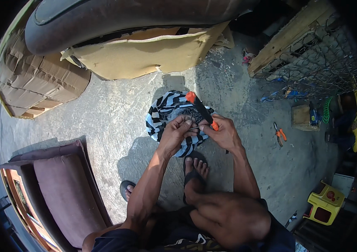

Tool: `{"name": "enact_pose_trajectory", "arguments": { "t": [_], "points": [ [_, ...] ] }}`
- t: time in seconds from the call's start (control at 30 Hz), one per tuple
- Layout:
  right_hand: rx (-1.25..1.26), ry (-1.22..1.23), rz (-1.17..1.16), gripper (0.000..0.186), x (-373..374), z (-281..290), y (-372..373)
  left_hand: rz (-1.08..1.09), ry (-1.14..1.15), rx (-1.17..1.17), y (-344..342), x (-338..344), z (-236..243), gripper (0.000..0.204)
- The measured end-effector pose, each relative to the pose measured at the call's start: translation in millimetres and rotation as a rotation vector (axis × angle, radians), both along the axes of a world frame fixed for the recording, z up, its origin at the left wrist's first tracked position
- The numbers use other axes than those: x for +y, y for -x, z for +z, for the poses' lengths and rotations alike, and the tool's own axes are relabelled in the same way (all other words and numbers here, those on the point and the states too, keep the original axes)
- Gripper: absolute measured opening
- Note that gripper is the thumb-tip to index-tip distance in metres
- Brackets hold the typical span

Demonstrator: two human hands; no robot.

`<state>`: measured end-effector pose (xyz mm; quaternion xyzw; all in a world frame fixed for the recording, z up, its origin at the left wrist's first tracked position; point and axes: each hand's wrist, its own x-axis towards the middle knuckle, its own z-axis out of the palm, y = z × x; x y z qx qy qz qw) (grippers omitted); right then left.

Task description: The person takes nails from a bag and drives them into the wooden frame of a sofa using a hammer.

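My right hand (224, 132) is closed around a tool with a black-and-orange handle (203, 112). The handle slants up and away to the left; the tool's working end does not show. Close beside it, my left hand (176, 133) is pinched shut, fingertips almost meeting those of the right. A thin metal piece (194, 127) bridges the two sets of fingertips, too small to name exactly. Both hands are over a black-and-white patterned cloth bag (155, 113), its mouth spread wide. Inside lies a tangle of small dark metal bits (192, 112), partly hidden by my fingers.
Orange-handled pliers (280, 135) lie on the concrete floor to the right. A yellow stool (324, 203) and a wire-spring frame (312, 59) are farther right. Purple cushions (65, 193) stand at left; a cardboard-covered piece (40, 80) and a padded seat (136, 19) are at the far side.
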<state>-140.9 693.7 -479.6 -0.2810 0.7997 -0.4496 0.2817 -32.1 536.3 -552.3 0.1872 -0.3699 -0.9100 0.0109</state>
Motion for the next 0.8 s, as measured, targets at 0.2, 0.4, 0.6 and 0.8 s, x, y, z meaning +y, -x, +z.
{"name": "enact_pose_trajectory", "arguments": {
  "t": [0.2, 0.4, 0.6, 0.8],
  "points": [
    [-0.027, -0.010, -0.001, 0.006, 13, 28, 5, -0.298, 0.470, 0.136, 10, 8, 34, 0.034],
    [-0.070, -0.141, 0.307, 0.013, -81, 141, -25, 0.088, 0.444, 0.082, -58, -36, 116, 0.025],
    [0.132, -0.255, 0.570, 0.028, -163, 282, -83, 0.377, 0.080, -0.006, -193, -65, 265, 0.027],
    [0.427, -0.740, 0.724, 0.031, -150, 346, -105, 0.743, -0.007, 0.172, -355, -72, 483, 0.027]
  ]
}}
